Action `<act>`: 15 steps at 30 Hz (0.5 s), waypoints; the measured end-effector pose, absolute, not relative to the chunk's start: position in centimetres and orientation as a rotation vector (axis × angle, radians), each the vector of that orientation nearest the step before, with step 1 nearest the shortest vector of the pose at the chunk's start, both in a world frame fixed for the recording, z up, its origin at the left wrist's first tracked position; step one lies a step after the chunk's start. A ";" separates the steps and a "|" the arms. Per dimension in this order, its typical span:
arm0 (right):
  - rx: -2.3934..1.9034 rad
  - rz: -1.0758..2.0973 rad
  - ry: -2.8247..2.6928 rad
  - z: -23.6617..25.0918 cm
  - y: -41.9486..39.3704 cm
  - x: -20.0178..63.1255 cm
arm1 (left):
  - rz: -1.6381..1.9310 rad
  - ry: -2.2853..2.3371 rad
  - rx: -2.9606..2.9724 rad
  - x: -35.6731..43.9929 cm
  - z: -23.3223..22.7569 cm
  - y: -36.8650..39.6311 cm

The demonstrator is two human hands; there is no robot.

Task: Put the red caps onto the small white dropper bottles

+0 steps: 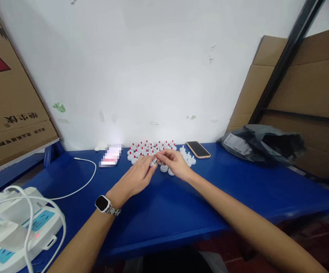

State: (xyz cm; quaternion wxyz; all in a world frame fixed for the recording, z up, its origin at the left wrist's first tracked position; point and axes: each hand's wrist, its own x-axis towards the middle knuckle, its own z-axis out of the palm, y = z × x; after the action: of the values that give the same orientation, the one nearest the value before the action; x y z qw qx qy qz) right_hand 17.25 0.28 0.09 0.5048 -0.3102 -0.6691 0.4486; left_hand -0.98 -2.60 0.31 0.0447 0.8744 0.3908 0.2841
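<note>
Head view of a blue table [181,212] set against a white wall. The left hand [136,176] and right hand [173,161] meet at the table's centre, fingertips pinched together on one small white cap [154,162]; both hands are closed on it, the left from 7 o'clock, the right from 3 o'clock. The left wrist carries a watch [103,204]. Just beyond the hands, at 12 o'clock, stands a cluster of red-tipped caps [150,148] in rough rows; plain white caps [187,156] lie at the right hand's 2 o'clock and a few touch its underside. A phone [198,149] lies face up just right of the cluster, at 1 o'clock. A grey bag [262,142] sits well apart at 3 o'clock, against cardboard. At 10 o'clock lies a blurred white-pink object [111,155], with a white cable [80,182] curving from it towards a power strip [13,231] at 8 o'clock. A cardboard box [5,94] leans at the far left.
</note>
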 end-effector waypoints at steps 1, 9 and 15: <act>-0.744 1.052 -1.630 0.1 0.2 17.3 | 0.874 1.193 2.683 -0.9 0.4 -2.7; -0.896 0.381 -2.168 1.7 -1.7 18.5 | 0.829 1.154 2.903 -0.7 1.6 -3.7; -0.862 0.250 -2.189 1.5 -2.5 17.9 | 0.843 1.123 2.973 -0.4 1.6 -3.8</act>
State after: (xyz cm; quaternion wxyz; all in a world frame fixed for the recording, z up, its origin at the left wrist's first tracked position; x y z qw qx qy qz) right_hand 17.86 -2.53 1.45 0.3780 -0.3374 -0.8565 0.0979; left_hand -0.39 -3.76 1.63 -0.0731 0.9018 0.3407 0.2556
